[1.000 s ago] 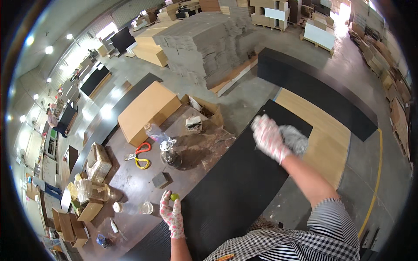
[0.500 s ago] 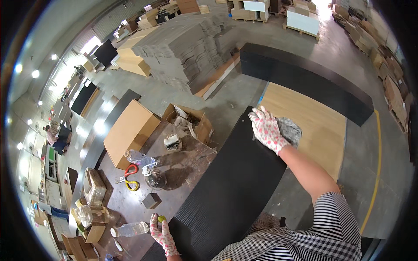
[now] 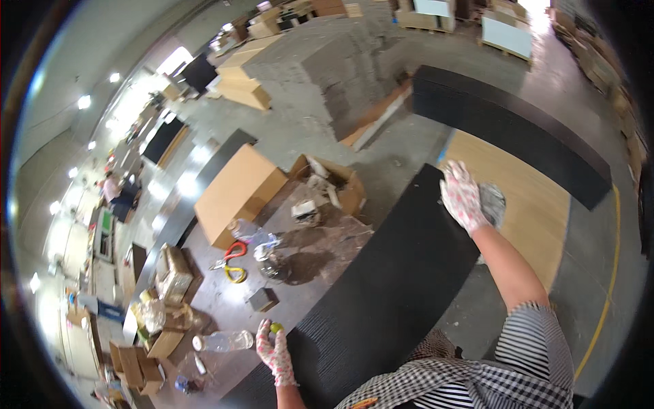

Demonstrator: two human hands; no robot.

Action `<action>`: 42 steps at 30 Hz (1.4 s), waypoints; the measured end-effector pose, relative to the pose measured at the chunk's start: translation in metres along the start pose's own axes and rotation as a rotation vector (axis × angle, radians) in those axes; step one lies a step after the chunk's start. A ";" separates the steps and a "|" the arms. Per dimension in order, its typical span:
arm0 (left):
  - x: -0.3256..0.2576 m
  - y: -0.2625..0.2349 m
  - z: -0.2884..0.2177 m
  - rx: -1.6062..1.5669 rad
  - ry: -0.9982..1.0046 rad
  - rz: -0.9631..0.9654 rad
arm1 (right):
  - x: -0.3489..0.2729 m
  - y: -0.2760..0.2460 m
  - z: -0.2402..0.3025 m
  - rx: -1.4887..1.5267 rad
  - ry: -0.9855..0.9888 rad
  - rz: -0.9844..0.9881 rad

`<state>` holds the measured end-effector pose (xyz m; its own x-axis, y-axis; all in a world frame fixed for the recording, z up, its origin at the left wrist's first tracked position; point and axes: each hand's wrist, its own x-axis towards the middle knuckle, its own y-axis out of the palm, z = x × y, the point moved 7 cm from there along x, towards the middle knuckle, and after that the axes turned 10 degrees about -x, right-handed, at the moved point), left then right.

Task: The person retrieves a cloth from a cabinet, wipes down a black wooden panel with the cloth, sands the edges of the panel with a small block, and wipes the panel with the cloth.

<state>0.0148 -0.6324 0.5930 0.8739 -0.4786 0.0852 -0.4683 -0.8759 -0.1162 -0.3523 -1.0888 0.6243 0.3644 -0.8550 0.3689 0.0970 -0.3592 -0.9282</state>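
Two gloved hands at opposite ends of a long black panel

The right hand (image 3: pixel 463 198) lies flat and spread on a grey rag (image 3: pixel 492 204) at the far corner of the black panel (image 3: pixel 381 300), fingers open, pressing rather than gripping. The rag overhangs the panel's edge, so it could likely slide off onto the pale wooden board (image 3: pixel 531 204) beyond, and with the arm stretched this far a slip of the palm might tip the person's weight forward. The left hand (image 3: pixel 274 351) sits near the panel's near edge, fingers curled closed around a small green object (image 3: pixel 276 328); what exactly it is cannot be told. A clear plastic bottle (image 3: pixel 221 341) lies just beside that hand on the brown worktable (image 3: pixel 320 252), close enough to be knocked and rolled.
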 end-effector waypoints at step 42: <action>-0.185 0.098 -0.237 -1.492 -0.147 1.489 | -0.182 -0.078 0.146 0.000 -0.340 0.106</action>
<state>-0.2240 -0.6443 0.8005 -0.1985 -0.7516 0.6290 -0.3129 0.6568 0.6861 -0.2914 -0.8505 0.6230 0.6601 -0.7140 0.2335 0.0423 -0.2750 -0.9605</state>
